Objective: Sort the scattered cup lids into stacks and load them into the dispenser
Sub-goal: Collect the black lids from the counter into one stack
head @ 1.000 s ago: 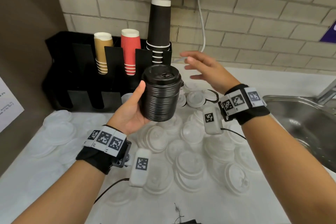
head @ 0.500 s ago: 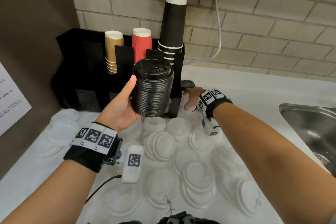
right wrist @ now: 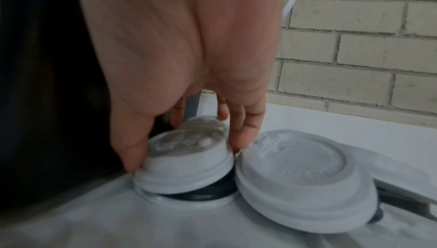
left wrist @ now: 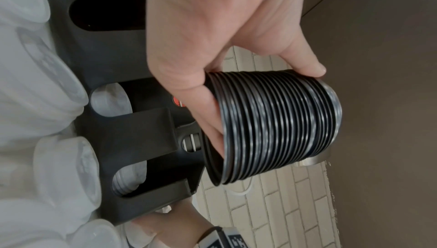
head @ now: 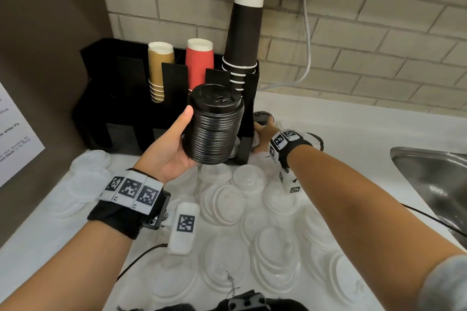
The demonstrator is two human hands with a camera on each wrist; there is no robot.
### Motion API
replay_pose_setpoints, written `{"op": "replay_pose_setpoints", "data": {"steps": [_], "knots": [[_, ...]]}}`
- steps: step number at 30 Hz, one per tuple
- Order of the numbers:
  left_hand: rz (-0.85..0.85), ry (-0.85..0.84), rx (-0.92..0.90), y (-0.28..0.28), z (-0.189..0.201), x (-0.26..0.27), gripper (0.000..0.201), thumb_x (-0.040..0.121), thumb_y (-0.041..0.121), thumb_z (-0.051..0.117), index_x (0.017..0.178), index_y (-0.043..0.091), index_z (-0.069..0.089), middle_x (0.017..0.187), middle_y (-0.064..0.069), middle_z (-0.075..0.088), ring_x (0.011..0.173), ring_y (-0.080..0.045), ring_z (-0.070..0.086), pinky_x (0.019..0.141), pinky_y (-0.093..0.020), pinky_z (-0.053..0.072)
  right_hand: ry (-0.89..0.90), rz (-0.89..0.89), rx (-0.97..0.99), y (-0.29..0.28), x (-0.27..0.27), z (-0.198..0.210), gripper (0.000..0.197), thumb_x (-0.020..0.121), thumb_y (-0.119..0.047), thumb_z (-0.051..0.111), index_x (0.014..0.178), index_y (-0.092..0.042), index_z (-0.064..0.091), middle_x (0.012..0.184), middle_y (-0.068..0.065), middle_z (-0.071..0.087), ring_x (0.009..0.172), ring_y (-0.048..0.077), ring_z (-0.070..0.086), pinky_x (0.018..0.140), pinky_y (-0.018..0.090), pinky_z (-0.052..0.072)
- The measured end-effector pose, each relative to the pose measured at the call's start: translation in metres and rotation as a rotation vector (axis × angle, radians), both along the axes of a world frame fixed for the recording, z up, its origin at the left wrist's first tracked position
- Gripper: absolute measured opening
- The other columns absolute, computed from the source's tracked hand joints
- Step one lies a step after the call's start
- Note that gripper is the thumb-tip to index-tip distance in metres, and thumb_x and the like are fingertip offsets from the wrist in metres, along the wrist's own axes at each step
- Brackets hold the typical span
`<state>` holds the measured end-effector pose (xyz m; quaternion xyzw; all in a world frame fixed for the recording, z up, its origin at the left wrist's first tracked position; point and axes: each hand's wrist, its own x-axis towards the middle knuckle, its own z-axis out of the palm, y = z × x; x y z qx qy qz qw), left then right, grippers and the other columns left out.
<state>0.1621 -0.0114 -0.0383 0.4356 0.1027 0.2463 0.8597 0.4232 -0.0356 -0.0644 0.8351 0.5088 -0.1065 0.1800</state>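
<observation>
Left hand (head: 166, 156) grips the black lid stack (head: 214, 125) — right hand (right wrist: 189, 76) pinches a white lid (right wrist: 187, 158).

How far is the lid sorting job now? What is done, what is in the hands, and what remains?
Done: the black lids are gathered into one stack; some white lids already sit in the dispenser's lower slots.
In hand: the left hand holds that stack in front of the dispenser; the right hand grips a white lid beside it.
Left: many white lids lie scattered on the counter.
</observation>
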Motion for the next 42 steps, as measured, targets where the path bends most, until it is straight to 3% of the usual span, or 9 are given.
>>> {"op": "replay_pose_setpoints", "data": {"steps": [4, 9, 13, 17, 23, 29, 32, 38, 42], "knots": [[0.003, 0.002, -0.011, 0.0, 0.003, 0.0, 0.058, 0.073, 0.055, 0.072, 0.118, 0.019, 0.071, 0.131, -0.009, 0.063, 0.121, -0.026, 0.06, 0.085, -0.038, 0.056, 0.008, 0.028, 0.072, -0.011, -0.003, 0.008, 0.07, 0.083, -0.056, 0.045, 0.143, -0.036, 0.016, 0.14, 0.003, 0.022, 0.133, 0.044, 0.027, 0.105, 0.053, 0.034], [-0.01, -0.032, 0.008, 0.003, 0.004, -0.003, 0.059, 0.076, 0.056, 0.07, 0.123, 0.02, 0.068, 0.135, -0.008, 0.06, 0.126, -0.025, 0.056, 0.09, -0.038, 0.054, 0.207, -0.045, -0.039, -0.023, 0.009, 0.05, 0.077, 0.066, -0.053, 0.068, 0.13, -0.044, 0.027, 0.095, 0.0, 0.05, 0.076, 0.022, 0.057, 0.058, 0.028, 0.046], [-0.014, -0.048, -0.003, 0.005, 0.002, 0.0, 0.062, 0.075, 0.057, 0.073, 0.125, 0.02, 0.067, 0.136, -0.008, 0.059, 0.126, -0.026, 0.055, 0.09, -0.038, 0.053, 0.17, -0.066, -0.179, -0.013, 0.009, 0.062, 0.064, 0.08, -0.047, 0.069, 0.133, -0.018, 0.049, 0.122, 0.005, 0.058, 0.102, 0.023, 0.061, 0.081, 0.028, 0.05], [-0.011, -0.039, 0.001, 0.005, 0.0, 0.001, 0.06, 0.074, 0.056, 0.073, 0.122, 0.021, 0.068, 0.134, -0.008, 0.061, 0.124, -0.025, 0.057, 0.088, -0.037, 0.054, 0.025, 0.003, -0.284, -0.009, 0.007, 0.042, 0.05, 0.091, -0.038, 0.056, 0.137, -0.018, 0.051, 0.14, 0.002, 0.051, 0.125, 0.023, 0.049, 0.109, 0.039, 0.038], [0.03, -0.035, -0.009, 0.009, 0.001, -0.003, 0.053, 0.077, 0.055, 0.066, 0.119, 0.023, 0.07, 0.131, -0.007, 0.063, 0.122, -0.023, 0.059, 0.086, -0.036, 0.055, -0.024, 0.082, -0.33, -0.003, 0.006, 0.033, 0.046, 0.087, -0.032, 0.05, 0.131, -0.022, 0.053, 0.101, 0.004, 0.06, 0.104, 0.029, 0.06, 0.098, 0.042, 0.048], [0.046, -0.035, -0.002, 0.009, -0.001, -0.001, 0.047, 0.083, 0.054, 0.057, 0.117, 0.025, 0.071, 0.129, -0.005, 0.064, 0.121, -0.022, 0.06, 0.085, -0.035, 0.056, -0.014, 0.048, -0.131, 0.006, 0.007, 0.038, 0.076, 0.092, -0.03, 0.056, 0.154, -0.022, 0.013, 0.123, 0.0, 0.054, 0.085, 0.017, 0.052, 0.066, 0.023, 0.038], [0.056, -0.04, -0.017, 0.009, -0.002, 0.0, 0.047, 0.084, 0.051, 0.055, 0.118, 0.023, 0.071, 0.131, -0.007, 0.063, 0.122, -0.024, 0.059, 0.086, -0.037, 0.056, -0.004, 0.037, -0.031, 0.011, 0.012, 0.036, 0.069, 0.094, -0.023, 0.052, 0.153, -0.022, 0.016, 0.146, 0.008, 0.04, 0.096, 0.025, 0.053, 0.053, 0.021, 0.03], [0.076, -0.024, -0.016, 0.011, 0.0, -0.001, 0.046, 0.082, 0.051, 0.057, 0.115, 0.023, 0.073, 0.129, -0.007, 0.065, 0.12, -0.024, 0.061, 0.084, -0.038, 0.056, -0.028, 0.069, -0.252, 0.018, 0.024, 0.024, 0.052, 0.096, -0.018, 0.048, 0.146, -0.025, 0.039, 0.155, 0.007, 0.026, 0.137, 0.029, 0.034, 0.103, 0.036, 0.036], [0.094, -0.015, -0.021, 0.012, 0.0, 0.0, 0.049, 0.079, 0.052, 0.06, 0.116, 0.022, 0.071, 0.131, -0.009, 0.063, 0.121, -0.025, 0.06, 0.085, -0.039, 0.056, -0.027, 0.074, -0.258, 0.017, 0.03, 0.018, 0.061, 0.093, -0.026, 0.047, 0.15, -0.031, 0.028, 0.139, 0.004, 0.049, 0.116, 0.026, 0.052, 0.092, 0.034, 0.045]]}}
